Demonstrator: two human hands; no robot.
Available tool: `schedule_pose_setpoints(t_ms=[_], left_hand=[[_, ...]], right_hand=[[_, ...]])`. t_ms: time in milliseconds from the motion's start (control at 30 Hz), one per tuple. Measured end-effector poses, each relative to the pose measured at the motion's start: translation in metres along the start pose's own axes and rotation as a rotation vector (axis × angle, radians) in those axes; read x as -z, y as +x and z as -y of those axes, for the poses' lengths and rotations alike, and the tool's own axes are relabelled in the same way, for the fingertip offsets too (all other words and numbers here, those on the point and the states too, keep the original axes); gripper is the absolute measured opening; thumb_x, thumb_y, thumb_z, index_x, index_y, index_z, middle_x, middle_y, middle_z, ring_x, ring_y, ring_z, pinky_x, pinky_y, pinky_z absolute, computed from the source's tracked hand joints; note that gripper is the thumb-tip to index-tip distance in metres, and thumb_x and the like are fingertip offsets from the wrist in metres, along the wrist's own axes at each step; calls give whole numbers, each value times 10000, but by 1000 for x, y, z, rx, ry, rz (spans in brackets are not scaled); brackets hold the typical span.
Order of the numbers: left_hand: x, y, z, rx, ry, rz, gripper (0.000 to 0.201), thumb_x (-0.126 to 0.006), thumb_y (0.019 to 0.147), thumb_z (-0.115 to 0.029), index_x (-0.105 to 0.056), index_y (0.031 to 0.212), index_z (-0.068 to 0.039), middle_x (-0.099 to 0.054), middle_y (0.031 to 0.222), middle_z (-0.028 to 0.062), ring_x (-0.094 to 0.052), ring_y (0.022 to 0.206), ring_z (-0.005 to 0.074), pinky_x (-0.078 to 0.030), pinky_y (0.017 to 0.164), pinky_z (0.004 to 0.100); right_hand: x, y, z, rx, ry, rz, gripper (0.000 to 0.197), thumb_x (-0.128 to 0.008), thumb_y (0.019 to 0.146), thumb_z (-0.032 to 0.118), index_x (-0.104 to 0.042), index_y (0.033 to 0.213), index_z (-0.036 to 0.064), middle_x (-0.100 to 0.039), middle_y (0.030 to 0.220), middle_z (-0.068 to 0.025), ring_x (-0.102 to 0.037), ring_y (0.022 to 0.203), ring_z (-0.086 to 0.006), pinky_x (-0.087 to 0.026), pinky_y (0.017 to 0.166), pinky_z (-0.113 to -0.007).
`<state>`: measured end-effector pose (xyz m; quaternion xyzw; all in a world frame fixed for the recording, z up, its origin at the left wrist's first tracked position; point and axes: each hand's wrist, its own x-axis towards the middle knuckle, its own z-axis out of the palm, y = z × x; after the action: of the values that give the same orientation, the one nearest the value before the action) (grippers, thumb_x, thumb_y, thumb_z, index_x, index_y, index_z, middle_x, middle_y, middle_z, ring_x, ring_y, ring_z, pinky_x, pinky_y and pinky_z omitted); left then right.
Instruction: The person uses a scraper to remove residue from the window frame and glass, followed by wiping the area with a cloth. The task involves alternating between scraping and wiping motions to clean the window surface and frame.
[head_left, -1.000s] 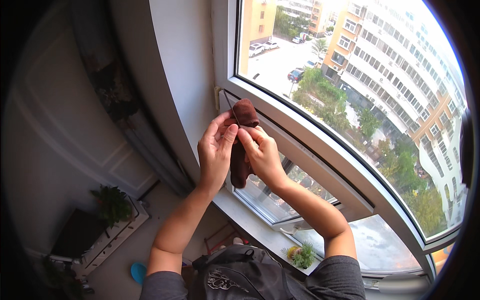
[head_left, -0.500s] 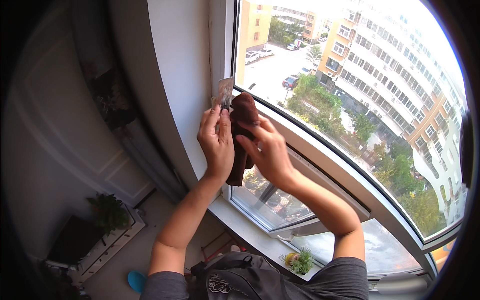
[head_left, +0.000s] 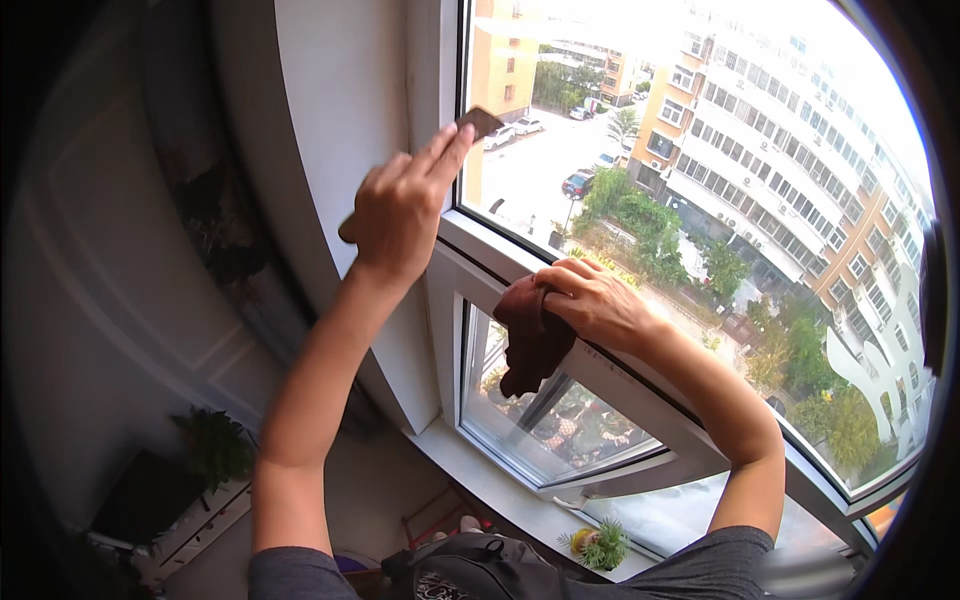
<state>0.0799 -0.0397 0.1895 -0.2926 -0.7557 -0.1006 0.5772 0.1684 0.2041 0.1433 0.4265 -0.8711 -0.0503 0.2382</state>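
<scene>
Window (head_left: 680, 220) beyond hands (head_left: 398, 220) (head_left: 605, 308), scraper (head_left: 482, 122) in left, brown cloth (head_left: 528, 340) in right

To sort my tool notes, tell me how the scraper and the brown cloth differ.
The scraper has a flat, straight-edged blade; the brown cloth is bunched, with an uneven outline. The scraper points upward from the left hand; the brown cloth hangs down from the right hand. Both look dark.

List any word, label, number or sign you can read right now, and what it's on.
None can be read.
Window frame: faint marks, too small to read.
Dark chest covering: white print, cut off; can't tell whether it's lettering.
Scraper, cloth: no lettering visible.
</scene>
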Motion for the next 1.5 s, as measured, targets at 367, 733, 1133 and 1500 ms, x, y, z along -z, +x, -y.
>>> schedule_pose_setpoints(t_ms=[367,733,1133,1500], left_hand=[[-37,42,16,-40,326,-68,438,-597,816,-89,-628,1248,-156,-646,1221,-17,-602,704,170,-531,665,284],[-40,47,-3,41,381,-61,480,-635,769,-54,-621,1247,-87,-670,1176,31,-606,681,193,-547,643,299],[-53,29,-8,97,328,-102,443,-602,780,8,-632,1216,-66,-674,1153,18,-602,855,194,-534,775,292],[-49,46,-16,147,298,-96,468,-599,773,31,-615,1233,-58,-665,1173,19,-610,866,219,-541,775,312]], right_hand=[[-6,7,0,-84,97,-100,218,-637,725,78,-649,943,85,-595,1112,-67,-612,973,-248,-523,812,-352],[-11,12,6,-155,86,-139,110,-645,723,89,-642,833,90,-618,1073,-40,-624,935,-221,-537,729,-344],[-10,14,6,-178,120,-146,87,-632,739,81,-631,824,99,-621,1067,-41,-623,894,-220,-528,678,-350],[-11,13,7,-192,108,-81,153,-616,724,97,-639,874,79,-595,1114,-42,-585,996,-211,-510,820,-325]])
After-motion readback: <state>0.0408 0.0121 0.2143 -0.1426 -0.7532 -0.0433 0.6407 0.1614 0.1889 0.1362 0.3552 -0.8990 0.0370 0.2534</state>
